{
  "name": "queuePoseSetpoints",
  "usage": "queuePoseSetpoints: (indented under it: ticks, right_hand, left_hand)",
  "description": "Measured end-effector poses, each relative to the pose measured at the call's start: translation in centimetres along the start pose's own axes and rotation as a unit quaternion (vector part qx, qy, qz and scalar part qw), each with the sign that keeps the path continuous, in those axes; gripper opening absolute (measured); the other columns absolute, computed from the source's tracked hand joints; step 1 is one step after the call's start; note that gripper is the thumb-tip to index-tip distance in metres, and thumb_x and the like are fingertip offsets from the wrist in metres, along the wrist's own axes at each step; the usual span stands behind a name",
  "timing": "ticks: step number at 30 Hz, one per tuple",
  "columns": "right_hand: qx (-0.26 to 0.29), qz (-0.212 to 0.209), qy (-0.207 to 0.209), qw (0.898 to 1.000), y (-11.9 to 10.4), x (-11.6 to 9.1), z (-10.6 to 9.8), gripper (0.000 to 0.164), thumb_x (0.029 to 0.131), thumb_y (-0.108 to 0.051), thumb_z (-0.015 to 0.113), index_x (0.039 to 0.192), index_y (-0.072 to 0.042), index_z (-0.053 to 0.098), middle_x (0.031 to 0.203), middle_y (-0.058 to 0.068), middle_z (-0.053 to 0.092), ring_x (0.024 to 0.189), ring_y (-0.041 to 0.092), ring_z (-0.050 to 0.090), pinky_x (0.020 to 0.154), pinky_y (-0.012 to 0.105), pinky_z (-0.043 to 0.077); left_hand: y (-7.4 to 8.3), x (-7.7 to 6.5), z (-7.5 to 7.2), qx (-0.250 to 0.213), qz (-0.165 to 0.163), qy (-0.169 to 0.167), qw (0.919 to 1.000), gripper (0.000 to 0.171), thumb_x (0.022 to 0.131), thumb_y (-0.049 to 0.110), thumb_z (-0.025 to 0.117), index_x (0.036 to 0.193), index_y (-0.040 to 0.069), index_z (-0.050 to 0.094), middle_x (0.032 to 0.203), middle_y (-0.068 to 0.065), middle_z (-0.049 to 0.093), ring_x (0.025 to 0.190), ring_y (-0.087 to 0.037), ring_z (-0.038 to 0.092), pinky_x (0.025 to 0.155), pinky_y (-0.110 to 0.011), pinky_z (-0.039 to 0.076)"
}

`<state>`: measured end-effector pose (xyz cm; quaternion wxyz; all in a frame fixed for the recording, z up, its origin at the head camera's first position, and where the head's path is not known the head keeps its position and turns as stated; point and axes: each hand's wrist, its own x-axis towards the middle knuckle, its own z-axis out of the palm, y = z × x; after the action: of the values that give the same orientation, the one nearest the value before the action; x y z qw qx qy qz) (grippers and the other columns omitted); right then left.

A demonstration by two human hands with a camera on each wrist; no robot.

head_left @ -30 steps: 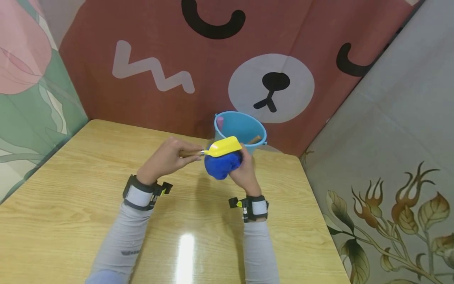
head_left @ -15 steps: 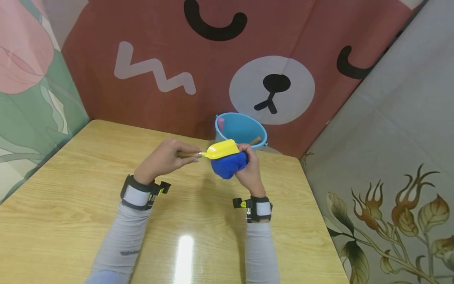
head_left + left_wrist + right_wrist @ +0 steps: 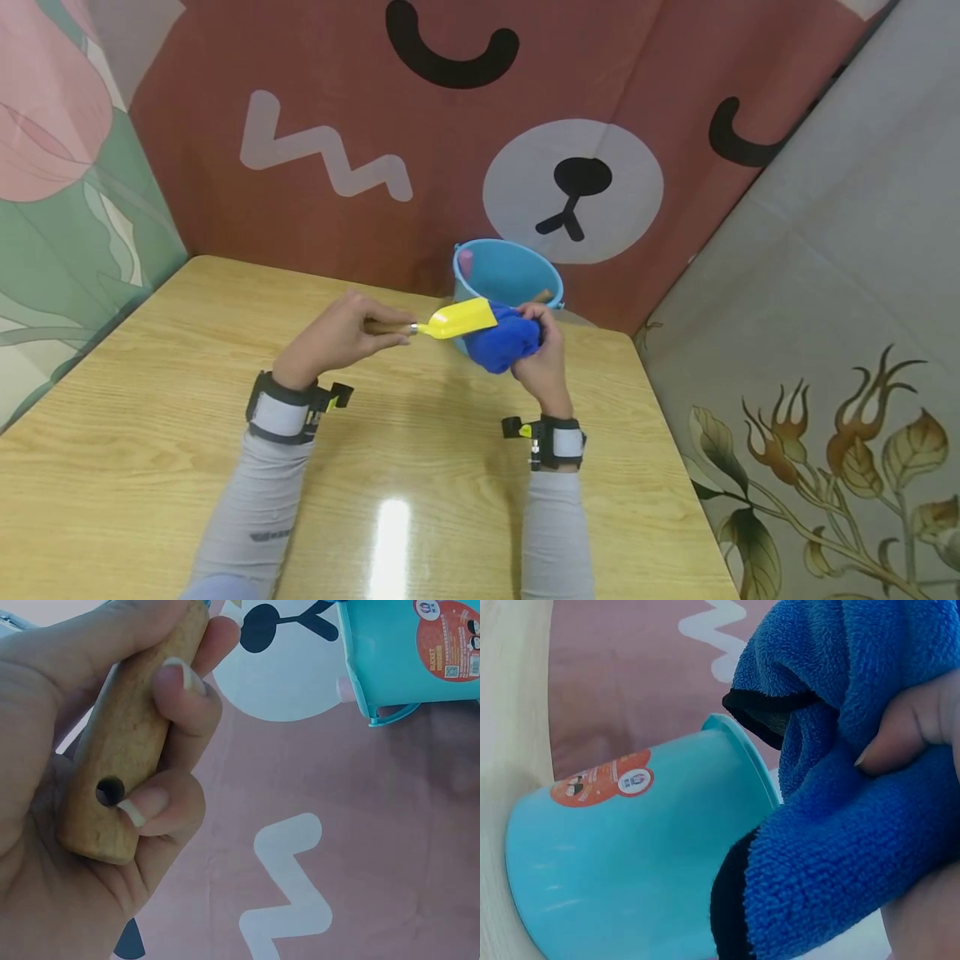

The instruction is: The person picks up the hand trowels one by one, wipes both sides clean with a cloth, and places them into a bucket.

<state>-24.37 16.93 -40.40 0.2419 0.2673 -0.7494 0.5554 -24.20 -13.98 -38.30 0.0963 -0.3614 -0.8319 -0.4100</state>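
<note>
My left hand [image 3: 343, 329] grips the wooden handle [image 3: 124, 742] of a small yellow shovel [image 3: 459, 319], its blade pointing right. In the left wrist view the fingers curl round the handle, which has a hole near its end. My right hand [image 3: 546, 358] holds a bunched blue cloth [image 3: 502, 337] with dark edging, thumb pressed into its folds in the right wrist view. The blade's tip overlaps the cloth in the head view. Both are held up over the table, in front of the light blue bucket [image 3: 510, 271].
The bucket stands at the back of the wooden table [image 3: 420, 467], against a bear-print curtain [image 3: 315, 217]. A pink item [image 3: 466, 263] and a brown piece [image 3: 543, 296] show inside its rim. A grey floral curtain [image 3: 787, 292] hangs along the right side.
My right hand has moved right with the cloth, from beneath the shovel's blade toward its tip. The left hand and shovel have shifted slightly left.
</note>
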Motion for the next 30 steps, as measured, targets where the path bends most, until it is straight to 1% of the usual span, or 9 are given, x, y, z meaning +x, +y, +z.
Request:
queuePoseSetpoints:
  ticks: [5, 8, 12, 16, 19, 23, 27, 30]
  right_hand:
    - [0.009, 0.0, 0.023, 1.0, 0.1, 0.0, -0.4, 0.03, 0.074, 0.025, 0.059, 0.099, 0.012, 0.048, 0.111, 0.023, 0.06, 0.105, 0.018, 0.056, 0.096, 0.028, 0.047]
    - [0.018, -0.003, 0.032, 0.999, 0.1, 0.0, -0.4, 0.03, 0.073, 0.026, 0.058, 0.099, 0.012, 0.048, 0.109, 0.016, 0.06, 0.104, 0.018, 0.057, 0.095, 0.028, 0.048]
    - [0.023, -0.009, 0.033, 0.999, -0.1, 0.0, -0.1, 0.033, 0.071, 0.027, 0.057, 0.099, 0.013, 0.048, 0.11, 0.01, 0.06, 0.105, 0.017, 0.057, 0.097, 0.029, 0.048]
    - [0.027, 0.001, 0.023, 0.999, -0.4, 0.0, 0.3, 0.037, 0.067, 0.028, 0.054, 0.101, 0.013, 0.048, 0.112, 0.008, 0.059, 0.107, 0.017, 0.056, 0.098, 0.029, 0.047]
    - [0.029, 0.014, 0.012, 0.999, -0.8, 0.0, 0.7, 0.039, 0.065, 0.028, 0.052, 0.1, 0.012, 0.048, 0.112, 0.011, 0.059, 0.108, 0.019, 0.055, 0.099, 0.031, 0.047]
    - [0.028, 0.016, -0.005, 0.999, -1.2, 0.1, 1.3, 0.04, 0.065, 0.028, 0.055, 0.1, 0.012, 0.047, 0.114, 0.023, 0.057, 0.11, 0.025, 0.054, 0.102, 0.037, 0.044]
    - [0.027, -0.005, -0.026, 0.999, -1.6, 0.2, 2.0, 0.039, 0.065, 0.028, 0.058, 0.1, 0.014, 0.046, 0.112, 0.029, 0.056, 0.111, 0.034, 0.054, 0.103, 0.039, 0.043]
    - [0.02, -0.033, -0.038, 0.999, -1.7, 0.3, 2.6, 0.036, 0.066, 0.027, 0.058, 0.098, 0.014, 0.047, 0.107, 0.028, 0.057, 0.106, 0.035, 0.055, 0.1, 0.035, 0.045]
  left_hand:
    - [-0.2, -0.1, -0.3, -0.004, -0.012, -0.005, 0.9999, 0.031, 0.087, 0.01, 0.081, 0.117, 0.005, 0.077, 0.107, -0.006, 0.078, 0.091, -0.013, 0.075, 0.076, -0.027, 0.062]
    - [-0.6, -0.4, -0.5, -0.008, -0.02, -0.003, 0.9998, 0.03, 0.087, 0.009, 0.081, 0.117, 0.005, 0.077, 0.108, -0.007, 0.078, 0.09, -0.013, 0.075, 0.075, -0.026, 0.061]
    - [-1.0, -0.7, -1.0, -0.006, -0.03, 0.014, 0.9994, 0.029, 0.086, 0.006, 0.081, 0.115, 0.006, 0.078, 0.106, -0.006, 0.078, 0.083, -0.011, 0.073, 0.069, -0.024, 0.06]
    - [-1.2, -0.7, -1.0, 0.006, -0.023, 0.031, 0.9992, 0.026, 0.088, 0.006, 0.08, 0.113, 0.006, 0.079, 0.104, -0.005, 0.078, 0.078, -0.01, 0.072, 0.066, -0.022, 0.058]
    - [-1.0, -0.5, -0.7, 0.003, -0.012, 0.048, 0.9988, 0.024, 0.089, 0.007, 0.079, 0.113, 0.006, 0.079, 0.103, -0.005, 0.078, 0.078, -0.011, 0.073, 0.066, -0.022, 0.059]
    - [-0.6, -0.3, -0.1, -0.005, 0.008, 0.071, 0.9975, 0.026, 0.088, 0.007, 0.079, 0.114, 0.006, 0.078, 0.103, -0.005, 0.079, 0.08, -0.011, 0.074, 0.068, -0.022, 0.06]
    - [-0.1, 0.0, 0.2, -0.011, 0.034, 0.082, 0.996, 0.028, 0.089, 0.01, 0.08, 0.117, 0.006, 0.077, 0.103, -0.005, 0.079, 0.08, -0.012, 0.074, 0.069, -0.021, 0.059]
    - [0.1, 0.2, 0.5, -0.014, 0.05, 0.086, 0.9949, 0.03, 0.089, 0.011, 0.079, 0.118, 0.006, 0.076, 0.104, -0.006, 0.078, 0.08, -0.014, 0.074, 0.066, -0.021, 0.058]
